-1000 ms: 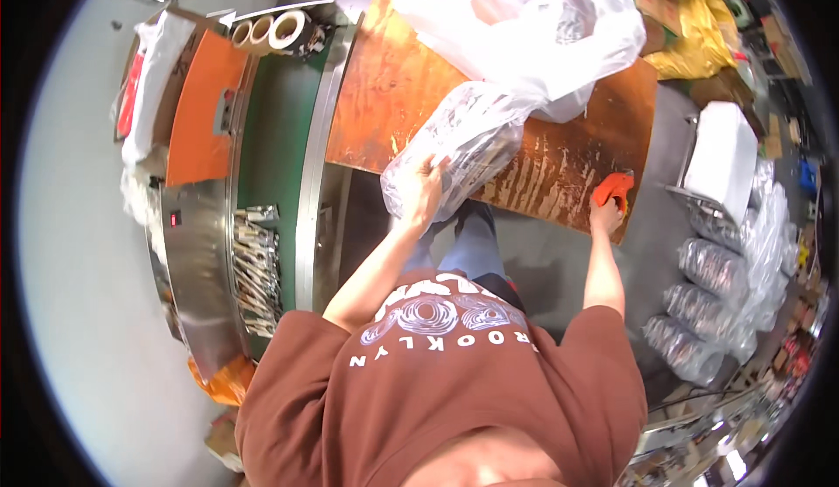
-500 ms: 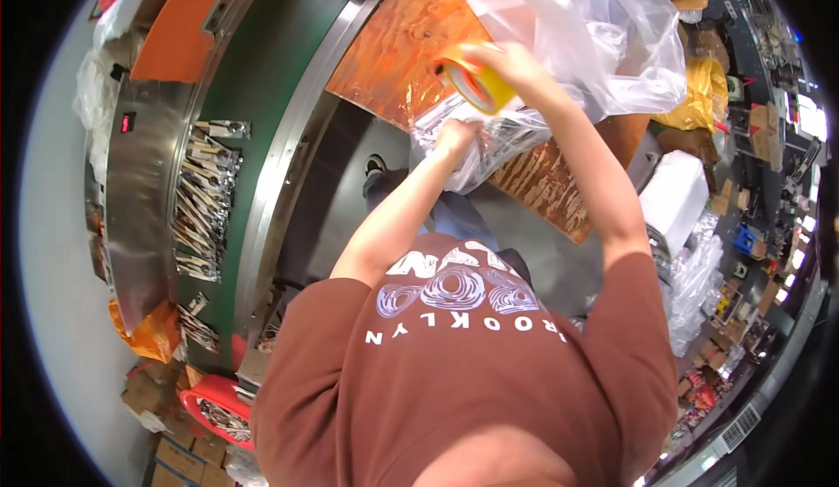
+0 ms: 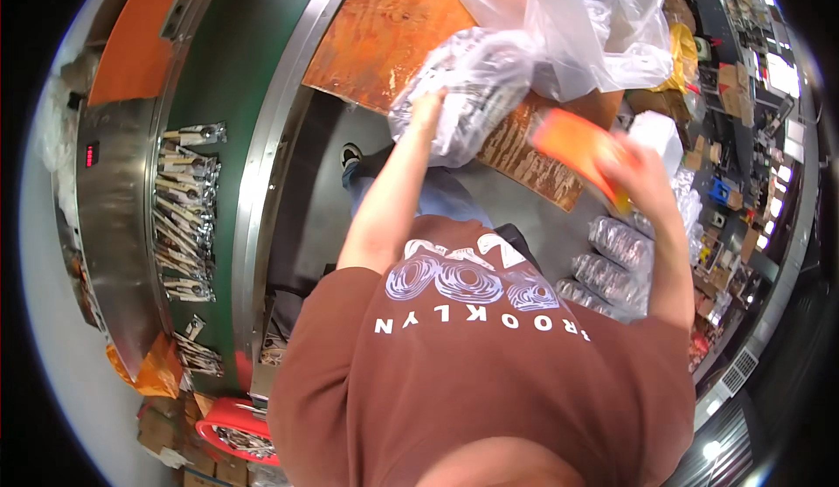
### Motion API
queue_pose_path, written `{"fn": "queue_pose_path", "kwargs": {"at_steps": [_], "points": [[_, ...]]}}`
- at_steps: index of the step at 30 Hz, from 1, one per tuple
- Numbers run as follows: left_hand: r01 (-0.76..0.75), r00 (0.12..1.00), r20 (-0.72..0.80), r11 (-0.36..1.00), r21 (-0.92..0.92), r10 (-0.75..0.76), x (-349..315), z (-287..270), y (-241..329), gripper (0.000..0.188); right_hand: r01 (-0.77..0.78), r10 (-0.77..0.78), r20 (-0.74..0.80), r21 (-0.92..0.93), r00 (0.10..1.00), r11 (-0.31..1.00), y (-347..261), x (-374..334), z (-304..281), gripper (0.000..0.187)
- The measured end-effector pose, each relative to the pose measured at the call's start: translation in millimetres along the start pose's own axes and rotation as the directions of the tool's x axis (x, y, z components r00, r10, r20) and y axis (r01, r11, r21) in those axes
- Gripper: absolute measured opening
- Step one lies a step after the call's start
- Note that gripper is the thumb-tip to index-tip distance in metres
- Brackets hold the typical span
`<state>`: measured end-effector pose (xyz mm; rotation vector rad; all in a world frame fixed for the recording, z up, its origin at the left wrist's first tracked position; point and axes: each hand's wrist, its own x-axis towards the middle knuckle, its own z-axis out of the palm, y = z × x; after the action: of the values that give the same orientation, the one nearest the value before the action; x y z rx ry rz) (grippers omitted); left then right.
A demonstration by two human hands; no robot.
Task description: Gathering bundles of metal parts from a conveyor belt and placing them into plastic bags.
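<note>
A clear plastic bag packed into a bundle (image 3: 481, 80) rests at the near edge of the wooden tabletop, its contents blurred under the film. My left hand (image 3: 427, 109) grips the bundle's left side, with some fingers hidden against the plastic. Off to the right, past the table's edge, my right hand (image 3: 636, 175) is closed round an orange tape dispenser (image 3: 572, 142) with a bit of yellow at its lower end. Motion smears both the dispenser and that hand. The dispenser is apart from the bundle.
Beyond the bundle, a large translucent plastic bag (image 3: 585, 24) lies on the wooden table (image 3: 363, 41). Left is a green conveyor belt (image 3: 240, 59) carrying several packets of cutlery (image 3: 185, 212). Wrapped bundles (image 3: 619, 240) sit low at right. A red basin (image 3: 232, 421) stands at lower left.
My right hand has swung the tape dispenser from above the bundle out to the right and nearer me. The bundle is turned and lifted more into view, with my left hand still on it.
</note>
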<state>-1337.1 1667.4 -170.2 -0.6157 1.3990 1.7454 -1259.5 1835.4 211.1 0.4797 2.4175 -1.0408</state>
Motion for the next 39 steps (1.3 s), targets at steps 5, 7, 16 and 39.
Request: {"fn": "queue_pose_path", "kwargs": {"at_steps": [5, 7, 16, 39], "points": [[0.023, 0.99, 0.141, 0.949, -0.313, 0.023, -28.1, 19.0, 22.9, 0.024, -0.404, 0.402, 0.038, 0.11, 0.915, 0.908, 48.4, -90.6, -17.1, 0.025], [0.088, 0.984, 0.175, 0.906, -0.414, -0.015, -45.2, 38.4, 23.3, 0.023, -0.443, 0.438, 0.063, 0.114, 0.897, 0.889, 52.3, -79.6, -11.0, 0.026], [-0.235, 0.965, -0.132, 0.971, -0.046, 0.227, -40.3, 62.8, -25.1, 0.029, -0.159, 0.075, 0.281, 0.292, 0.957, 0.943, -30.3, 79.5, 16.6, 0.033], [-0.595, 0.625, -0.041, 0.509, 0.622, 0.78, -142.4, 37.2, 44.6, 0.033, -0.102, -0.176, 0.364, 0.628, 0.914, 0.771, -93.5, 131.7, 40.3, 0.052]]}}
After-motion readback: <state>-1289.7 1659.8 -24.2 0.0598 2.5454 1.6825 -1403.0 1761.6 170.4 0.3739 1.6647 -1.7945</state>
